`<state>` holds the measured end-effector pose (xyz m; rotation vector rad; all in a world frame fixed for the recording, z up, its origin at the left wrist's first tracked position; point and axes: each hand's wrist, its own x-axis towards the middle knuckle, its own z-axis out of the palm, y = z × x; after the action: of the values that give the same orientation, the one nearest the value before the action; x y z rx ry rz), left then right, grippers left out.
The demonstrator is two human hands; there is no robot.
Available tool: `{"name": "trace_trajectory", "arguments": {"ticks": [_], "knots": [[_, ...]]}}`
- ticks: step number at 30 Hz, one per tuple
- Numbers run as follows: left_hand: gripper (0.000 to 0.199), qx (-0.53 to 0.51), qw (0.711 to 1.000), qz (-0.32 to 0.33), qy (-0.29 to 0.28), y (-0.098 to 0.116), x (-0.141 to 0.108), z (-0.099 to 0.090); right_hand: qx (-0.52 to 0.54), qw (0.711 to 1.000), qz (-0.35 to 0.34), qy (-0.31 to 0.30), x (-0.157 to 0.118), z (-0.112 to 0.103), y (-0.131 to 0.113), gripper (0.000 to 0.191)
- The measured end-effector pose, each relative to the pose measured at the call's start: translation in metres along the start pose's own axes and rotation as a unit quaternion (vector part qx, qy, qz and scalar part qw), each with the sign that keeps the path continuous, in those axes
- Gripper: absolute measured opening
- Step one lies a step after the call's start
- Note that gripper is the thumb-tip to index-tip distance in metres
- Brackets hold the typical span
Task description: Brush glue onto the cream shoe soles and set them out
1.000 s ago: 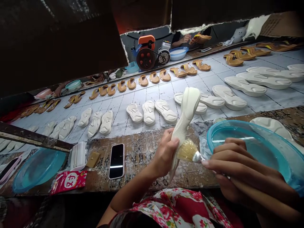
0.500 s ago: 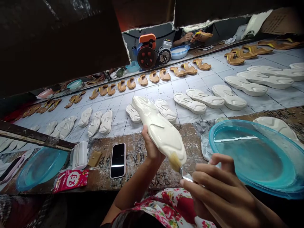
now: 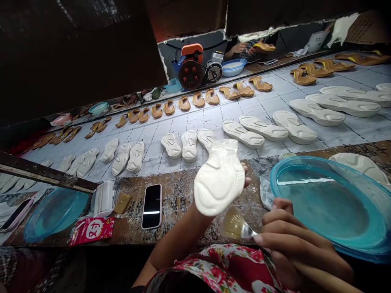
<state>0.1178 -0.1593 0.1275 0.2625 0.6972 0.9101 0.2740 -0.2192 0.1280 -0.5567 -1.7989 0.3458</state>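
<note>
The left hand (image 3: 245, 175) held a glossy white shoe sole (image 3: 218, 179) up over the counter (image 3: 174, 203), while the curled right hand (image 3: 293, 240) gripped a flat brush (image 3: 233, 224) just below it, beside a blue plastic basin (image 3: 326, 203).

Sole: the glossy white moulded shoe sole (image 3: 219, 177) in the left hand (image 3: 246, 173) has turned, its broad wet face now up and tipped toward the person.
Brush: the pale-bristled metal-ferruled brush (image 3: 234, 225) in the right hand (image 3: 297, 244) has moved off the sole, now below it, apart.

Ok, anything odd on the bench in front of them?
The wooden bench is crusted with pale drips, and a phone lies bare on that mess, just left of the sole being held up.
</note>
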Motion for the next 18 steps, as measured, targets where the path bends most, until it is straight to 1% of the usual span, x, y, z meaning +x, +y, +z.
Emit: {"name": "trace_trajectory", "arguments": {"ticks": [2, 4, 7, 8, 10, 11, 13, 14, 15, 16, 18], "knots": [[0.066, -0.034, 0.999, 0.015, -0.030, -0.003, -0.005, 0.002, 0.003, 1.000, 0.021, -0.003, 0.001, -0.005, 0.001, 0.013], [0.074, -0.058, 0.995, 0.063, -0.049, -0.005, -0.010, 0.008, -0.015, 0.999, 0.032, 0.006, 0.003, -0.007, 0.006, 0.013], [0.076, -0.064, 0.991, 0.113, -0.031, -0.006, -0.015, 0.015, -0.059, 0.998, 0.018, 0.033, 0.000, 0.001, 0.016, 0.017], [0.078, -0.067, 0.991, 0.118, -0.021, -0.005, -0.015, 0.015, -0.072, 0.997, 0.006, 0.027, -0.001, 0.004, 0.018, 0.018], [0.078, -0.076, 0.988, 0.134, -0.001, -0.003, -0.013, 0.012, -0.090, 0.996, -0.025, -0.016, -0.005, 0.007, 0.015, 0.016], [0.076, -0.079, 0.987, 0.142, 0.010, -0.002, -0.012, 0.010, -0.085, 0.994, -0.034, -0.054, -0.006, 0.007, 0.013, 0.015], [0.073, -0.077, 0.985, 0.152, 0.020, -0.001, -0.009, 0.004, -0.052, 0.991, -0.042, -0.120, -0.005, 0.003, 0.007, 0.015], [0.071, -0.073, 0.985, 0.157, 0.020, -0.002, -0.008, 0.001, -0.026, 0.990, -0.041, -0.136, -0.004, 0.001, 0.004, 0.015], [0.070, -0.070, 0.985, 0.159, 0.020, -0.004, -0.007, 0.000, -0.005, 0.990, -0.031, -0.135, -0.002, 0.000, 0.003, 0.015], [0.068, -0.066, 0.985, 0.159, 0.020, -0.006, -0.007, -0.001, 0.005, 0.993, -0.019, -0.119, 0.001, 0.000, 0.003, 0.015], [0.067, -0.058, 0.985, 0.159, 0.022, -0.010, -0.008, -0.001, -0.009, 0.998, 0.008, -0.070, 0.004, 0.007, 0.005, 0.015]]}}
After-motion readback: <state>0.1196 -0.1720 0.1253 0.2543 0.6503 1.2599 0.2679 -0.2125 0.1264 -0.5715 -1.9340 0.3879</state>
